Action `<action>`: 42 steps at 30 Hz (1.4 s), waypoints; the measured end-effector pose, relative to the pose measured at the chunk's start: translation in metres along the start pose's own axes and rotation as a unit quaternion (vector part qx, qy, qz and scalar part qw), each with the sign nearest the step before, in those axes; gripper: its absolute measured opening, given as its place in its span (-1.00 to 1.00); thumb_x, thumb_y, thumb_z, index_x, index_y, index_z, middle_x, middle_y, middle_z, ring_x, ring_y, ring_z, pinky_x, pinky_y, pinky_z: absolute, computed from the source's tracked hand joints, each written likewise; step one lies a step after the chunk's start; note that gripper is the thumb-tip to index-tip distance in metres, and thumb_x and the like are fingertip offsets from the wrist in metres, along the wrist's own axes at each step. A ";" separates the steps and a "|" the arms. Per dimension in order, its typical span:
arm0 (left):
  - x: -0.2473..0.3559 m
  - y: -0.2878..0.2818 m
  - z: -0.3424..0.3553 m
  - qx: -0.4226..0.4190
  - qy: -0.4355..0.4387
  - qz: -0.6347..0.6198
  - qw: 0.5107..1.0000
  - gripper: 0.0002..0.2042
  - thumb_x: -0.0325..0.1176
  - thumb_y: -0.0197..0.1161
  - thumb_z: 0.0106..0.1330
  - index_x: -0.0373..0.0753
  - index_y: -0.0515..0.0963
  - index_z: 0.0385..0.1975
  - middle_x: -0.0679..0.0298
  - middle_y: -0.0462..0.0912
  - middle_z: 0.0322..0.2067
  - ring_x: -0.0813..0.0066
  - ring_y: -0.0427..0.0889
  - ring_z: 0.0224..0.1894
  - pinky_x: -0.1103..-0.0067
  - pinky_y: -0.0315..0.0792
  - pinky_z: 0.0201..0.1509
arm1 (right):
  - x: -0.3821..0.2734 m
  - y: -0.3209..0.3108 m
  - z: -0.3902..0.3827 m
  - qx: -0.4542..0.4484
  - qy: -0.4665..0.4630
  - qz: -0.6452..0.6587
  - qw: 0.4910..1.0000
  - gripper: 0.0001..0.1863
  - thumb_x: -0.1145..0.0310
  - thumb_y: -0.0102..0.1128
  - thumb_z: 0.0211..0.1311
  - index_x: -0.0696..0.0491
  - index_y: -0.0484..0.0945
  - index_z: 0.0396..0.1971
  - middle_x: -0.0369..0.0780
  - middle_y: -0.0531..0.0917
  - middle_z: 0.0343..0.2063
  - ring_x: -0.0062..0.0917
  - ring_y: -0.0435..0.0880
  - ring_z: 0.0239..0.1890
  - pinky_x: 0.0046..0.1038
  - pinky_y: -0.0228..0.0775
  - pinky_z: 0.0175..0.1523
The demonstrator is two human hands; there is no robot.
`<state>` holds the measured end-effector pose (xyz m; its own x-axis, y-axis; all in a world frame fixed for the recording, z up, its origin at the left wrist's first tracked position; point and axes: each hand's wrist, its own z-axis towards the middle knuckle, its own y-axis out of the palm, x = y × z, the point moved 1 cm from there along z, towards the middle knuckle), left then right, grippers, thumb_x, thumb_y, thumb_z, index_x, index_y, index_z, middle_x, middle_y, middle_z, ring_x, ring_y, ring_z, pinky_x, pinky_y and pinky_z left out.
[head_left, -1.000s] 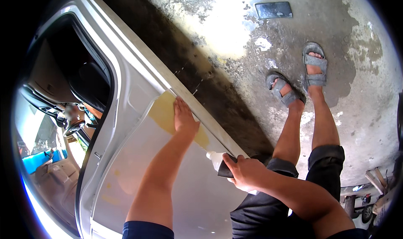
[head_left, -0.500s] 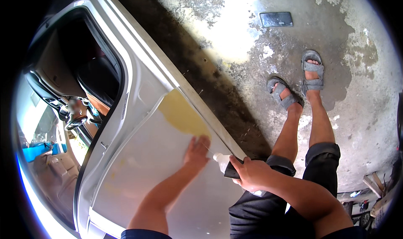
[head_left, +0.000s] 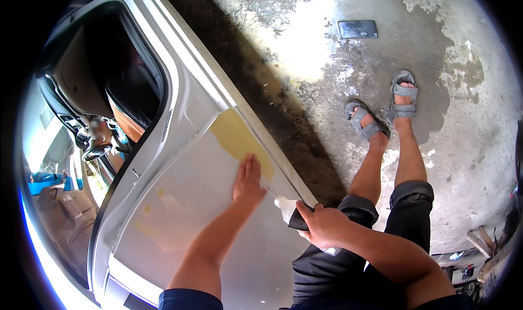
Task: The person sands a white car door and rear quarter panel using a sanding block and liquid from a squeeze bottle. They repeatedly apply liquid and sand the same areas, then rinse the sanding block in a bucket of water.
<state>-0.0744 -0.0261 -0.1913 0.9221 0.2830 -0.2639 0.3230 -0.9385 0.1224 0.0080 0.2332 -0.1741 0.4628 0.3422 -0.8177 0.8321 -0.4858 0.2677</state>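
Yellow patch [head_left: 231,136] along edge of pale car panel [head_left: 185,187]; left hand [head_left: 249,183] flat over its lower border, fingers [head_left: 250,167] nearly together. Right hand [head_left: 326,225] curled round translucent bottle [head_left: 286,206] and dark block [head_left: 297,222], well clear of floor [head_left: 397,48].

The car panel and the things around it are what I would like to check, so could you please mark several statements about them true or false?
1. The left hand is open, its fingertips over the yellow patch. True.
2. Both hands are empty. False: the right hand holds a clear bottle and a dark pad.
3. A flat dark rectangle lies on the floor. True.
4. Both feet are bare. False: gray sandals are worn.
5. The car panel is entirely red. False: it is pale with yellow areas.
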 end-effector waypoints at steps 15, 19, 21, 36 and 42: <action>-0.047 -0.033 0.048 0.078 -0.156 -0.039 0.984 -0.18 0.19 -0.16 0.47 -0.32 -0.10 0.51 0.11 -0.14 0.55 0.18 -0.29 0.59 0.18 -0.40 0.59 | 0.010 0.020 -0.007 0.011 -0.034 -0.037 0.999 -0.17 0.08 0.26 0.28 0.10 0.06 0.40 0.12 0.58 -0.29 -0.04 0.71 -0.37 -0.13 0.56 -0.30; 0.039 0.017 0.042 0.030 -0.028 -0.003 0.999 -0.19 0.18 -0.17 0.47 -0.37 -0.03 0.49 0.07 -0.11 0.54 0.10 -0.25 0.58 0.20 -0.40 0.59 | 0.019 0.023 -0.013 -0.033 -0.007 -0.032 0.999 -0.21 0.10 0.24 0.29 0.14 0.12 0.37 0.10 0.60 -0.27 -0.07 0.72 -0.28 -0.14 0.57 -0.24; 0.081 0.039 0.029 0.017 0.010 0.008 1.000 -0.18 0.20 -0.16 0.46 -0.38 -0.01 0.48 0.07 -0.11 0.54 0.10 -0.24 0.58 0.20 -0.40 0.59 | 0.024 0.025 -0.018 -0.058 0.017 -0.039 0.997 -0.23 0.09 0.22 0.31 0.16 0.13 0.36 0.11 0.62 -0.24 -0.06 0.72 -0.22 -0.14 0.58 -0.18; 0.127 0.013 -0.105 0.016 -0.019 -0.868 0.496 -0.24 0.21 0.01 0.44 -0.36 0.24 0.38 0.04 0.36 0.35 0.08 0.32 0.39 0.24 0.25 0.40 | 0.000 -0.016 -0.074 0.001 0.074 -0.111 0.991 -0.13 -0.05 0.09 0.35 0.05 -0.06 0.48 0.20 0.52 0.03 0.08 0.63 0.01 -0.04 0.50 0.05; 0.092 -0.058 -0.091 0.088 0.052 -0.994 -0.026 -0.51 -0.17 0.25 0.42 -0.19 0.31 0.26 0.09 0.61 0.00 0.27 0.62 0.03 0.35 0.51 0.13 | -0.007 -0.035 -0.064 0.073 -0.040 -0.148 0.985 -0.12 0.08 0.22 0.30 0.02 -0.02 0.49 0.13 0.49 0.08 0.02 0.58 0.09 -0.12 0.44 0.15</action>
<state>0.0107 0.0722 -0.1359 -0.8500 -0.3015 0.4319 -0.3374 0.9413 -0.0068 -0.0048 0.2995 -0.1447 0.1755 0.4248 -0.8881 0.8711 -0.4873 -0.0609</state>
